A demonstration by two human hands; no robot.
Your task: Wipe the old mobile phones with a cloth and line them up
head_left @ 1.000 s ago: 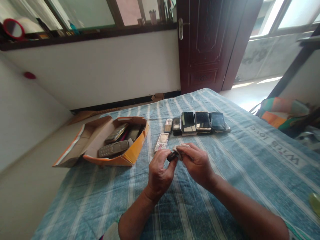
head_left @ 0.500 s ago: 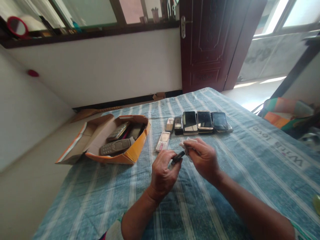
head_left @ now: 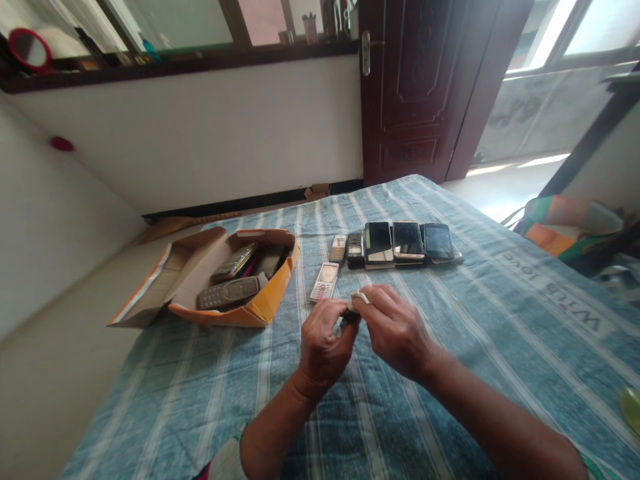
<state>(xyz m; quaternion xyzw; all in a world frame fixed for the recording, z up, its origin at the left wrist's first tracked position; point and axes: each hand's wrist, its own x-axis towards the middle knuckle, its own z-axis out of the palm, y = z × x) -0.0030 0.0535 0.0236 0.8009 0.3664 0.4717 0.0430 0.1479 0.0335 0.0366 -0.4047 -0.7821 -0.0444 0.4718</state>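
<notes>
While the left side of the bed-like surface looks just as it did a moment ago, the change lies where the two hands meet. At far left, the open orange box (head_left: 274, 295) has its lid (head_left: 165, 273) tipped back, with a grey keypad phone (head_left: 229, 293) and a shiny handset (head_left: 236, 261) lying inside among others. Next along, the silver phone (head_left: 325, 282) lies face up, and just on its near side the left hand (head_left: 325, 341) pinches a small dark object (head_left: 349, 318) between thumb and fingers (too little of it shows to say what it is), held above the striped blue cover (head_left: 175, 393). From the right, the right hand (head_left: 395, 328) has come in closer, and the crumpled white cloth (head_left: 358, 301) pinched in its fingertips now hides much of the dark object instead of standing clear of it. To judge by that, cloth and object are together again, so the handling of this piece seems under way rather than finished. Beyond the hands, the row is unshifted: a small keypad phone (head_left: 338, 248), a black keypad phone (head_left: 355, 245), a large black-screened phone (head_left: 379, 241), a pale-framed phone (head_left: 408, 239) and a dark phone (head_left: 438, 241).
</notes>
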